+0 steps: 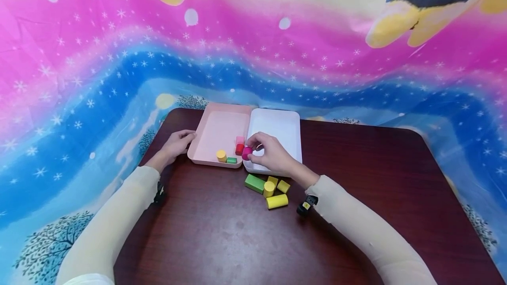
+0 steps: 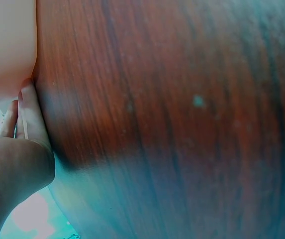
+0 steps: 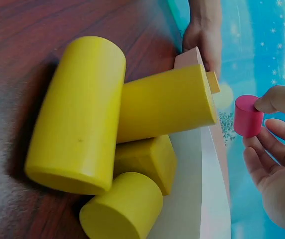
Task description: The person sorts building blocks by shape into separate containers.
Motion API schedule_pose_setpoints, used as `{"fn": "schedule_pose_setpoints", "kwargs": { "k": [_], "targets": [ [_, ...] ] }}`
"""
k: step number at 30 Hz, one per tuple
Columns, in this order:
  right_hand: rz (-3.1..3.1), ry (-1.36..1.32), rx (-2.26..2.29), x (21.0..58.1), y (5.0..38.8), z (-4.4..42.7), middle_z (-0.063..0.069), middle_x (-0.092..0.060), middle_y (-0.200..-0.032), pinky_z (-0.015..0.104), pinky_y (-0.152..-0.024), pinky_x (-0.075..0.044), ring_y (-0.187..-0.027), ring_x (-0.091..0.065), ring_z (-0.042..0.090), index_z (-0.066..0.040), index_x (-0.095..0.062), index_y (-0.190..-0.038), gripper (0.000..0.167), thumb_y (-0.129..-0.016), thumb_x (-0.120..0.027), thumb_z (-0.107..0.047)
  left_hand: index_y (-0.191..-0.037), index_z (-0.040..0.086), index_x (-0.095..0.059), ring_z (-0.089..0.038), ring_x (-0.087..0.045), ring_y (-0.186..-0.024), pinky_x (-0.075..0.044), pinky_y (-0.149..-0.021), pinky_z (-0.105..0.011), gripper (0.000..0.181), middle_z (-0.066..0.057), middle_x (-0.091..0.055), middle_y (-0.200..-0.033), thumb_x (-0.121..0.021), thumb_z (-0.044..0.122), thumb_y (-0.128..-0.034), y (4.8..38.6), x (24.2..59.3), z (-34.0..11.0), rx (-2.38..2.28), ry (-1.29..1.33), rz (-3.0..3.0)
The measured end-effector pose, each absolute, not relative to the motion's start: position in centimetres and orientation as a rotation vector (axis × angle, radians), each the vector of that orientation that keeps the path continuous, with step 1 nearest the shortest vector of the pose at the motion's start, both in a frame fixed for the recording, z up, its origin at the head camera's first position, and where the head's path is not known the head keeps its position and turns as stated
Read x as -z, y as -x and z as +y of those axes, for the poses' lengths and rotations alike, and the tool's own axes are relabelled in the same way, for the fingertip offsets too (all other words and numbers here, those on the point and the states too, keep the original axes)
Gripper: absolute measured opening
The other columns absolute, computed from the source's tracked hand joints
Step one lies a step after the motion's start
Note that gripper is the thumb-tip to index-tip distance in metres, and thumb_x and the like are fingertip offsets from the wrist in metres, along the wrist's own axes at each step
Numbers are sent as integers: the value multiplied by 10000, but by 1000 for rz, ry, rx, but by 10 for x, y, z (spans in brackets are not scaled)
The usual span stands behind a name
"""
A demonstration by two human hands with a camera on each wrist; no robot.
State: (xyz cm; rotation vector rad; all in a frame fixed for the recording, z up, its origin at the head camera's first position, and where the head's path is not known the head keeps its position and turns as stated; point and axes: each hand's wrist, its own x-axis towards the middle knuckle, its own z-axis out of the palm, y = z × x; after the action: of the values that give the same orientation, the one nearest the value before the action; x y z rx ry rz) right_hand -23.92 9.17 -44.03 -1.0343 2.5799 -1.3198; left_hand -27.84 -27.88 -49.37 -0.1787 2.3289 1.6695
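Between thumb and fingertips, my right hand pinches a magenta-pink cylinder block. In the head view it hovers over the near left part of the white tray, close to the pink tray's edge. My left hand touches the outer left side of the pink tray; the left wrist view shows its fingers fairly straight against the wall. Inside the pink tray lie a pink block, a red block, a yellow-orange cylinder and a small green block.
In front of the white tray, several blocks lie together on the dark wooden table: a green rectangular block, a lying yellow cylinder, an upright yellow cylinder and other yellow pieces. A printed cloth hangs behind.
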Motion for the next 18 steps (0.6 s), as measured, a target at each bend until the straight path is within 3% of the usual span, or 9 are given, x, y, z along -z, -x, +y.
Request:
{"fn": "schedule_pose_setpoints", "kwargs": {
  "k": [11,18],
  "targets": [
    [2583,895,1367,446,259,85,81,-691,-1091,389,-952,-586,-1011,-687,284,-32,-681,-1170,281,-922,-808,-66,-1596,65,-458,-330,-574,-1330,-560,-1032,-424,561,-199,-509,-1533,-490,386,-1137,280,498,-281,-1671,185,2326],
    [2539,851,1426,449,266,83,80,-688,-1099,396,-969,-577,-997,-665,218,-25,-679,-1174,271,-937,-799,-78,-1596,66,-459,-341,-566,-1347,-539,-1065,-461,565,-200,-503,-1539,-502,387,-1134,280,496,-280,-1678,194,2317]
  ]
}}
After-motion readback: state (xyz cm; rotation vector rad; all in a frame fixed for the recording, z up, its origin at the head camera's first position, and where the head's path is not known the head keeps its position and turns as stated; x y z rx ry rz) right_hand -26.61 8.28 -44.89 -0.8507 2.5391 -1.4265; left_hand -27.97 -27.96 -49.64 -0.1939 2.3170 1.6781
